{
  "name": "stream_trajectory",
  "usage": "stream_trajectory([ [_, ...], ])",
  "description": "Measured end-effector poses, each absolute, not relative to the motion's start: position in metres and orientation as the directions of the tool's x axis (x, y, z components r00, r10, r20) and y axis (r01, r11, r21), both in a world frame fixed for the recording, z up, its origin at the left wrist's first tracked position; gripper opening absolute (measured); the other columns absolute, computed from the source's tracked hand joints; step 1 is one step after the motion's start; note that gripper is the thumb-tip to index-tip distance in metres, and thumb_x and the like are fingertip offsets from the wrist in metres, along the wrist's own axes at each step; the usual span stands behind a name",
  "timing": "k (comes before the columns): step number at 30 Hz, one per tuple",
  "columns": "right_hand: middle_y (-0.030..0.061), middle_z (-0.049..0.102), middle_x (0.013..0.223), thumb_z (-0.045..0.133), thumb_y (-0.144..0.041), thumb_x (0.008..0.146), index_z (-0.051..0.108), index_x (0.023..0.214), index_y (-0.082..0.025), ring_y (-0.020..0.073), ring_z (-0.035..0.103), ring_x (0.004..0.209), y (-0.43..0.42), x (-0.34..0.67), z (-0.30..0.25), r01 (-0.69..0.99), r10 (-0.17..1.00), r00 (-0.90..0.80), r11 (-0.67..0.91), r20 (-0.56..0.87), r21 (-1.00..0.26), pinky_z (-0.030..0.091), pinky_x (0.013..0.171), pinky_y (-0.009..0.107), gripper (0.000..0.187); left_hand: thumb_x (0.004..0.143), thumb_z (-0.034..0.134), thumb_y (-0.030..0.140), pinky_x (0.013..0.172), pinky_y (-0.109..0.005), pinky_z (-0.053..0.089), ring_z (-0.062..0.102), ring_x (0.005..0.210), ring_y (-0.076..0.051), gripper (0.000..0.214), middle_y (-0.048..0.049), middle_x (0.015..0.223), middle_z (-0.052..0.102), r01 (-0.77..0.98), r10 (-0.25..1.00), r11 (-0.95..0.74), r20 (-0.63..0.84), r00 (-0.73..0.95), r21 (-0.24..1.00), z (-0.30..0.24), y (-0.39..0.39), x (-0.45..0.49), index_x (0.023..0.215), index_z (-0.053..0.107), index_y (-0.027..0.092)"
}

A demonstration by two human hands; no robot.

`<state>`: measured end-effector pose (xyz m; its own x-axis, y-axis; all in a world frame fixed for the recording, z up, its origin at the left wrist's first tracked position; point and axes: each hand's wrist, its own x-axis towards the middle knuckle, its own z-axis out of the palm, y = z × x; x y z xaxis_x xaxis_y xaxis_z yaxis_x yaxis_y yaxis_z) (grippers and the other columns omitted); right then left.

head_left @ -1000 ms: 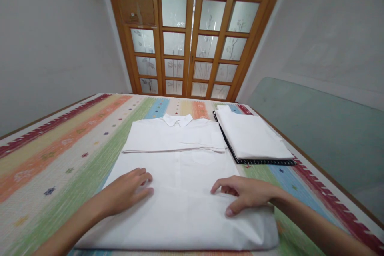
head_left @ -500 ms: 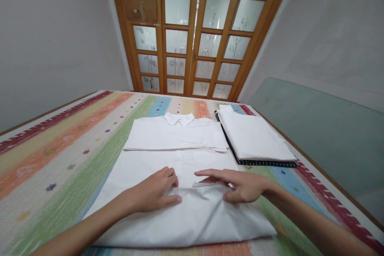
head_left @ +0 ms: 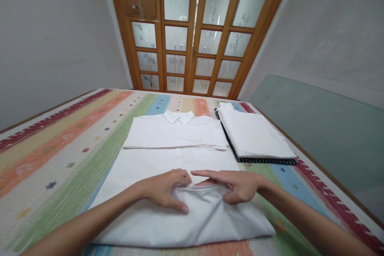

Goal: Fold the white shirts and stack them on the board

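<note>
A white collared shirt (head_left: 141,164) lies in front of me, its sleeves folded flat across the chest below the collar. The lower part is turned up toward the collar, making a raised, wrinkled edge. At the left of this edge, my left hand (head_left: 169,190) has curled fingers behind the cloth and its thumb in front. My right hand (head_left: 235,186) holds the same edge farther right, thumb on the near side, index finger stretched out and the other fingers partly hidden by fabric. The two hands are close together, index fingers almost meeting.
To the right lies a stack of folded clothes, a white garment (head_left: 255,134) over a black patterned one (head_left: 267,161). A striped, multicoloured cover (head_left: 75,156) spreads under everything. Beyond the far edge stand wooden glass-paned doors (head_left: 192,40); a pale green panel (head_left: 315,124) leans at the right wall.
My left hand has moved right along the turned-up edge, closer to my right hand. The right hand stays nearly in place, and the cloth between them is more bunched.
</note>
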<state>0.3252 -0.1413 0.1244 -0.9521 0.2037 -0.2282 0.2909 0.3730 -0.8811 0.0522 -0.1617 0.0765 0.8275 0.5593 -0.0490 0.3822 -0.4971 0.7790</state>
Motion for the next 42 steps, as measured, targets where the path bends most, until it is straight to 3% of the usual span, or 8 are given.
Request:
stream_trajectory([
  [7,0.0096,0.033,0.156,0.05,-0.007,0.063,0.022,0.153,-0.013,0.024,0.031,0.142,-0.143,0.329,0.121,0.245,0.197,-0.964,0.381,-0.181,-0.891,0.019,0.115,0.035,0.095,0.065,0.077,0.054,0.084,-0.034,0.046,0.057,0.096,-0.022,0.08,-0.0073,0.122,0.061,0.302,0.485,-0.389,-0.085,0.87,0.87,0.087,-0.157,0.059,0.134,0.05,0.025],
  [12,0.0107,0.04,0.152,0.05,-0.008,0.063,0.017,0.154,-0.012,0.0225,0.037,0.139,-0.146,0.327,0.127,0.266,0.197,-0.959,0.372,-0.205,-0.889,0.024,0.113,0.035,0.097,0.064,0.075,0.055,0.069,-0.027,0.042,0.052,0.076,-0.017,0.05,-0.0016,0.086,0.062,0.402,0.528,-0.424,-0.139,0.838,0.812,0.085,-0.154,0.063,0.099,0.066,0.02],
  [19,0.0127,0.048,0.145,0.059,-0.025,0.078,0.018,0.155,-0.016,0.0261,0.049,0.128,-0.152,0.341,0.127,0.399,0.35,-0.897,0.383,-0.269,-0.833,0.032,0.108,0.04,0.088,0.073,0.069,0.055,0.054,-0.023,0.029,0.039,0.06,-0.01,0.04,0.0056,0.064,0.045,0.489,0.601,-0.387,-0.189,0.777,0.781,0.095,-0.159,0.055,0.072,0.054,0.018],
  [25,0.0093,0.065,0.118,0.071,-0.049,0.073,0.056,0.132,-0.019,0.0267,0.06,0.102,-0.153,0.367,0.131,0.625,0.518,-0.756,0.393,-0.399,-0.675,0.046,0.088,0.034,0.069,0.083,0.059,0.049,0.058,-0.022,0.033,0.045,0.064,-0.011,0.032,0.0034,0.069,0.052,0.549,0.725,-0.333,-0.164,0.669,0.767,0.101,-0.168,0.049,0.082,0.062,0.017],
  [28,0.0054,0.067,0.09,0.074,-0.055,0.069,0.07,0.099,-0.017,0.0227,0.06,0.082,-0.153,0.389,0.136,0.686,0.581,-0.695,0.36,-0.424,-0.632,0.047,0.071,0.029,0.049,0.09,0.049,0.046,0.059,-0.023,0.035,0.051,0.065,-0.013,0.031,0.0013,0.068,0.056,0.624,0.782,-0.365,-0.136,0.608,0.691,0.095,-0.172,0.048,0.081,0.06,0.018],
  [31,0.0023,0.061,0.074,0.071,-0.058,0.071,0.068,0.08,-0.016,0.018,0.056,0.07,-0.152,0.408,0.139,0.707,0.668,-0.628,0.273,-0.4,-0.653,0.044,0.059,0.025,0.042,0.096,0.041,0.042,0.062,-0.025,0.038,0.057,0.069,-0.017,0.03,-0.0013,0.071,0.061,0.684,0.809,-0.445,-0.067,0.583,0.578,0.088,-0.173,0.048,0.082,0.056,0.02],
  [36,-0.0007,0.053,0.062,0.068,-0.062,0.072,0.061,0.073,-0.016,0.0136,0.05,0.056,-0.147,0.415,0.142,0.676,0.829,-0.463,0.1,-0.314,-0.73,0.039,0.049,0.024,0.047,0.1,0.029,0.042,0.067,-0.029,0.043,0.064,0.075,-0.022,0.036,-0.0063,0.075,0.065,0.785,0.847,-0.505,0.033,0.53,0.36,0.086,-0.16,0.048,0.083,0.053,0.02],
  [42,0.0006,0.057,0.066,0.051,-0.059,0.084,0.056,0.076,-0.02,0.0159,0.053,0.059,-0.131,0.397,0.141,0.75,0.961,-0.275,0.23,0.024,-0.62,0.04,0.053,0.026,0.04,0.101,0.027,0.046,0.071,-0.032,0.045,0.066,0.075,-0.023,0.044,-0.009,0.075,0.067,0.825,0.835,-0.55,0.058,0.547,0.128,0.121,-0.12,0.04,0.083,0.056,0.018],
])
